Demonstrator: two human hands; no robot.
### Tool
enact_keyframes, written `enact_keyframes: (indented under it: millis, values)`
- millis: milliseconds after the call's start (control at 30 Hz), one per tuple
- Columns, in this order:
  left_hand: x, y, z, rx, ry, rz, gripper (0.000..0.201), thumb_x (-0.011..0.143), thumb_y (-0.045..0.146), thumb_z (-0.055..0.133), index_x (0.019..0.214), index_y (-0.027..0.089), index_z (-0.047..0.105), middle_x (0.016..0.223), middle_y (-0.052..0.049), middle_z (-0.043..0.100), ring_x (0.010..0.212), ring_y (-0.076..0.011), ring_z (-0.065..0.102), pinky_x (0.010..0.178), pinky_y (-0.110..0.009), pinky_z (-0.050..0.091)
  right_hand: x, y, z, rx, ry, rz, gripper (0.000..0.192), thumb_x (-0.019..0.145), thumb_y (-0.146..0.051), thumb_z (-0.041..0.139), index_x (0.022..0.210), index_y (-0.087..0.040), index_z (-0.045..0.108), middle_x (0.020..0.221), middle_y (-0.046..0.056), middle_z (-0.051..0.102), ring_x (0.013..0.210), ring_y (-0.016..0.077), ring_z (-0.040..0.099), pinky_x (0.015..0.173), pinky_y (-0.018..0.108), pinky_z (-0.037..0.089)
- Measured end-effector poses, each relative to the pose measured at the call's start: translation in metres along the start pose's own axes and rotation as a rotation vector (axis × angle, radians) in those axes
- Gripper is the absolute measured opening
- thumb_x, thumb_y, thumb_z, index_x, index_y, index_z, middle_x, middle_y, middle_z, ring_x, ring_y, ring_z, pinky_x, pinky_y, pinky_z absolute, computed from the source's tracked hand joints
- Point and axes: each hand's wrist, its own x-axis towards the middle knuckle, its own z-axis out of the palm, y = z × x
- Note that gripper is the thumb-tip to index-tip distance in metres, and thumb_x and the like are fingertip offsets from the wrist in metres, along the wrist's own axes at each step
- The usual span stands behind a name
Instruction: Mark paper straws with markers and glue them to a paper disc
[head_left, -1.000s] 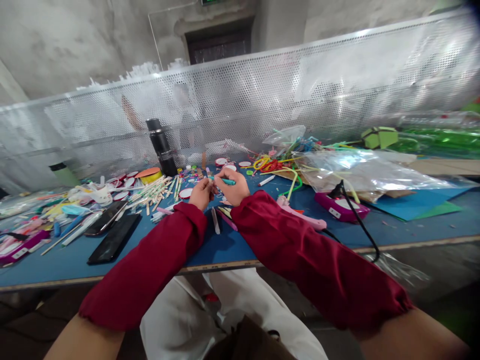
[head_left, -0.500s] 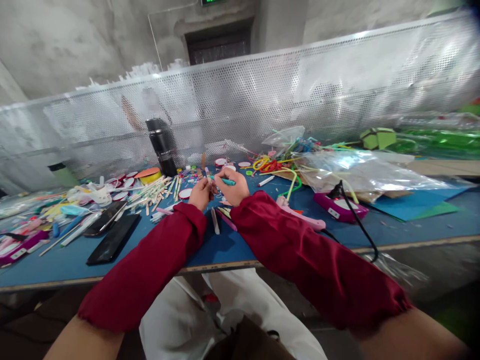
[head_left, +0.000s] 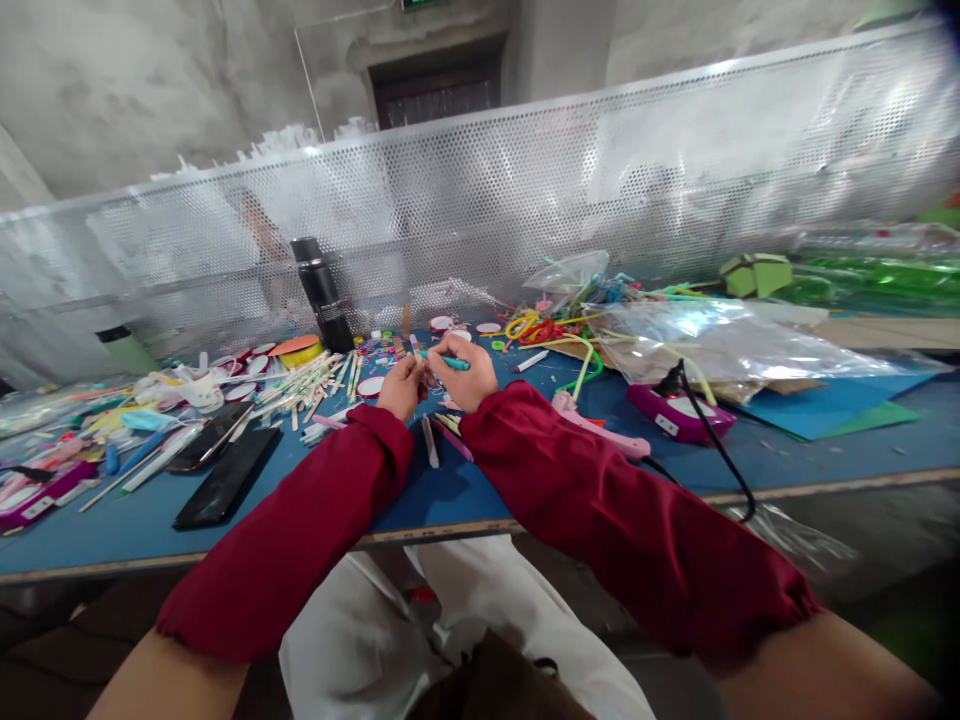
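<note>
1. The right hand (head_left: pixel 469 377) was curled closed around a teal stick (head_left: pixel 448 362), which pointed left across the fingers toward the other hand.
2. The left hand (head_left: pixel 400 388) sat just beside it with fingers pinched on a small piece too tiny to identify, held close to the teal stick's tip.
3. Both hands hovered over the far middle of a blue table (head_left: pixel 480 490), with dark red sleeves (head_left: pixel 600 500) covering both forearms.
4. A black flask (head_left: pixel 322 292) stood upright and capped behind the hands, to their left; its contents could not be seen.
5. A clear plastic bag (head_left: pixel 720 345) lay crumpled to the right, partly over cardboard; what it held could not be told.
6. A smaller clear bag (head_left: pixel 570 270) sat behind a tangle of bright loops (head_left: pixel 544 330) in yellow, red and green.
7. Loose pale sticks (head_left: pixel 311 380) and small round discs (head_left: pixel 240 390) were scattered left of the hands, in no container.
8. Two dark phones (head_left: pixel 221 465) lay flat near the front left edge.
9. A pink glue gun (head_left: pixel 600 430) rested on the table right of the hands, near a purple device (head_left: pixel 679 412) with a black cord (head_left: pixel 720 450).
10. A perforated metal screen (head_left: pixel 525 200) ran along the back of the table.
</note>
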Motion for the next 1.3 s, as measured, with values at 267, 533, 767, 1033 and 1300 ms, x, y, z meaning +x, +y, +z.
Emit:
enact_keyframes:
  millis: [267, 533, 767, 1033, 1300]
  values:
    - [-0.0004, 0.0023, 0.0002, 0.014, 0.018, -0.007, 0.022, 0.094, 0.018, 0.048, 0.073, 0.017, 0.051, 0.061, 0.003, 0.056, 0.04, -0.0069, 0.041, 0.041, -0.021, 0.029, 0.0004, 0.0009, -0.0001, -0.016, -0.001, -0.002, 0.015, 0.086, -0.034, 0.058, 0.076, -0.023, 0.061, 0.067, -0.004, 0.064, 0.061, 0.0123, 0.055, 0.06, 0.025, 0.042]
    - [-0.0005, 0.0018, -0.0004, 0.028, 0.017, -0.009, 0.017, 0.093, 0.023, 0.052, 0.077, 0.018, 0.052, 0.062, 0.002, 0.057, 0.042, -0.0074, 0.043, 0.043, -0.021, 0.031, 0.0003, 0.0004, -0.0006, -0.019, 0.02, -0.013, 0.016, 0.086, -0.034, 0.058, 0.074, -0.023, 0.06, 0.068, -0.004, 0.064, 0.064, 0.0127, 0.057, 0.064, 0.026, 0.043]
    - [0.0016, -0.0038, -0.0016, 0.013, 0.021, -0.005, 0.018, 0.093, 0.024, 0.052, 0.077, 0.018, 0.051, 0.064, 0.002, 0.058, 0.042, -0.0068, 0.042, 0.042, -0.02, 0.03, 0.001, -0.0019, -0.0006, -0.017, 0.0, 0.007, 0.017, 0.085, -0.033, 0.058, 0.072, -0.023, 0.059, 0.067, -0.004, 0.064, 0.062, 0.0123, 0.056, 0.064, 0.025, 0.043]
    - [0.002, -0.0036, -0.0018, 0.02, 0.013, -0.008, 0.015, 0.093, 0.024, 0.05, 0.08, 0.018, 0.052, 0.064, 0.002, 0.058, 0.042, -0.0075, 0.043, 0.041, -0.021, 0.028, 0.0015, -0.0028, -0.0019, -0.018, 0.0, 0.008, 0.017, 0.086, -0.033, 0.058, 0.071, -0.023, 0.058, 0.065, -0.004, 0.063, 0.061, 0.012, 0.055, 0.061, 0.025, 0.042]
    - [0.0007, -0.0037, -0.0013, -0.015, -0.019, 0.047, 0.017, 0.093, 0.032, 0.054, 0.082, 0.018, 0.054, 0.065, 0.002, 0.057, 0.043, -0.0073, 0.042, 0.042, -0.022, 0.028, 0.0032, 0.0006, -0.0034, -0.048, 0.047, 0.005, 0.015, 0.085, -0.034, 0.058, 0.073, -0.024, 0.059, 0.067, -0.004, 0.063, 0.062, 0.0127, 0.055, 0.063, 0.026, 0.044]
